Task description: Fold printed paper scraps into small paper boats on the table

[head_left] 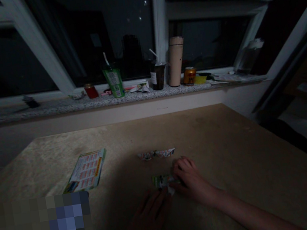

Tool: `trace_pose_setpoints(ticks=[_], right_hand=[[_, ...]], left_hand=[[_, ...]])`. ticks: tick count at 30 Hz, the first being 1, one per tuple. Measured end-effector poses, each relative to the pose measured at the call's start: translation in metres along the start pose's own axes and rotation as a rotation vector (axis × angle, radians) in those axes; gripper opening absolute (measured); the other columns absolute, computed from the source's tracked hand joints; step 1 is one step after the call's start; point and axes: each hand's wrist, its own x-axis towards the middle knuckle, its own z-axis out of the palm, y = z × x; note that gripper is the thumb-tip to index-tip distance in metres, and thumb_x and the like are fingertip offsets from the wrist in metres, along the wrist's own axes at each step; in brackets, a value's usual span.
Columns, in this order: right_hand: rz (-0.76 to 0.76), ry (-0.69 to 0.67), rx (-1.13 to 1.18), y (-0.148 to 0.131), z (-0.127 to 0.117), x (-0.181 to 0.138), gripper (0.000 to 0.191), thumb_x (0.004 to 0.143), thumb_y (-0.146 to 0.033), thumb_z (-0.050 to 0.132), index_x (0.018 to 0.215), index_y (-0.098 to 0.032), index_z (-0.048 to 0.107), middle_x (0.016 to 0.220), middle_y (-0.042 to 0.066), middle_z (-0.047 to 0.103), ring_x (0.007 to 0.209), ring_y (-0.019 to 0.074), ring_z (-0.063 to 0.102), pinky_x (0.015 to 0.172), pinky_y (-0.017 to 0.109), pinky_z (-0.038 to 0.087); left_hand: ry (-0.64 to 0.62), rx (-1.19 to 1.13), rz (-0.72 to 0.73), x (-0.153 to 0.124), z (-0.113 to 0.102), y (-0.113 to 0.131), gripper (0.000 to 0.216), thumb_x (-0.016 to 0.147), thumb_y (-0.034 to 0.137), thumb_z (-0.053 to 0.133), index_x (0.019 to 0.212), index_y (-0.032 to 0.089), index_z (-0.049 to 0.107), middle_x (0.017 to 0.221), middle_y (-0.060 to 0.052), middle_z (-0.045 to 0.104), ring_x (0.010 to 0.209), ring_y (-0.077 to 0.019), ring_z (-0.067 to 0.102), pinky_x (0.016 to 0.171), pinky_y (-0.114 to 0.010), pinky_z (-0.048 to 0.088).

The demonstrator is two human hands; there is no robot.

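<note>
A small green and white printed piece of paper [158, 180] lies on the table between my hands, with a white part turned towards me. My right hand [192, 180] is closed, its fingers curled over the paper's right end. From below, my left hand [152, 207] reaches to the paper's lower edge, fingers stretched out and low over the table; deep shadow hides its fingertips. Just beyond the paper rest two small folded pieces of printed paper, a left one [146, 156] and a right one [165, 153], side by side.
A printed stack of sheets [88, 169] lies on the table [216, 128] to the left, beside a blurred-out area. Along the windowsill [139, 97] stand a green cup with a straw [114, 82], a dark cup [158, 76], a tall pink flask [176, 61], a gold can [189, 75] and a red jar [91, 91].
</note>
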Motion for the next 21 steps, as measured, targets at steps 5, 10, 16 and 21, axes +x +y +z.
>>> trace_pose_setpoints(ticks=[5, 10, 16, 21], right_hand=[[0.009, 0.017, -0.008, 0.000, 0.003, 0.000, 0.018, 0.080, -0.023, 0.068, 0.080, -0.020, 0.050, 0.093, 0.003, 0.052, 0.095, 0.0218, 0.047, 0.096, 0.042, 0.032], [0.001, 0.017, -0.010, 0.001, 0.004, 0.000, 0.017, 0.080, -0.021, 0.067, 0.081, -0.021, 0.050, 0.092, 0.003, 0.052, 0.094, 0.0214, 0.047, 0.096, 0.043, 0.031], [0.006, 0.025, -0.010, 0.001, 0.003, 0.000, 0.020, 0.078, -0.019, 0.070, 0.081, -0.020, 0.050, 0.092, 0.003, 0.052, 0.095, 0.0209, 0.046, 0.098, 0.042, 0.030], [0.004, 0.036, -0.013, 0.002, 0.005, 0.000, 0.019, 0.078, -0.021, 0.070, 0.081, -0.020, 0.051, 0.092, 0.002, 0.052, 0.095, 0.0201, 0.046, 0.099, 0.041, 0.030]], left_hand=[[0.027, 0.005, 0.022, 0.000, 0.004, -0.005, 0.080, 0.085, 0.039, 0.061, 0.150, 0.025, 0.017, 0.153, -0.006, 0.023, 0.137, -0.0305, 0.025, 0.111, -0.049, 0.019], [-0.066, 0.008, 0.055, 0.006, 0.020, -0.020, 0.085, 0.083, 0.040, 0.062, 0.150, 0.022, 0.013, 0.155, -0.007, 0.014, 0.138, -0.0318, 0.019, 0.111, -0.051, 0.019], [-0.034, 0.025, 0.033, 0.005, 0.010, -0.012, 0.080, 0.083, 0.030, 0.061, 0.149, 0.019, 0.018, 0.154, -0.008, 0.018, 0.139, -0.0297, 0.018, 0.113, -0.048, 0.015], [-0.088, 0.007, 0.027, 0.006, 0.006, -0.009, 0.081, 0.081, 0.036, 0.063, 0.148, 0.018, 0.022, 0.153, -0.010, 0.017, 0.138, -0.0330, 0.021, 0.111, -0.052, 0.019]])
